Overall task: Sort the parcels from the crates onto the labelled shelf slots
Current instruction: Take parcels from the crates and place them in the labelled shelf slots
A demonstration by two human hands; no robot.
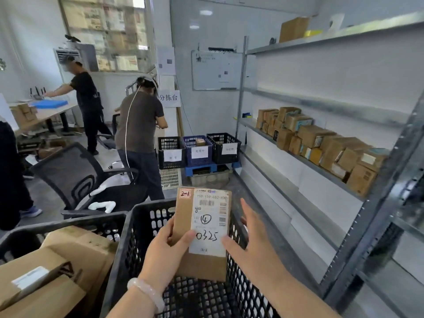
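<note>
My left hand (167, 253) grips a flat brown parcel (202, 262) upright above a black crate (137, 244), thumb across its face. Its white label reads "0325" with a circled 4, and a red "2-1" tag sits at its top left corner. My right hand (250, 239) is beside the parcel's right edge with fingers spread straight, the thumb touching the label. A second black crate (20, 235) at the lower left holds several larger brown boxes (75, 246). The metal shelf (298, 157) on the right carries a row of several small brown parcels (321, 143).
Two people stand ahead on the left, near a black office chair (75, 177). Three labelled crates (198, 150) sit on the floor by the far wall. A box (293, 28) rests on the top shelf. The shelf's upright post (376, 216) rises close at my right.
</note>
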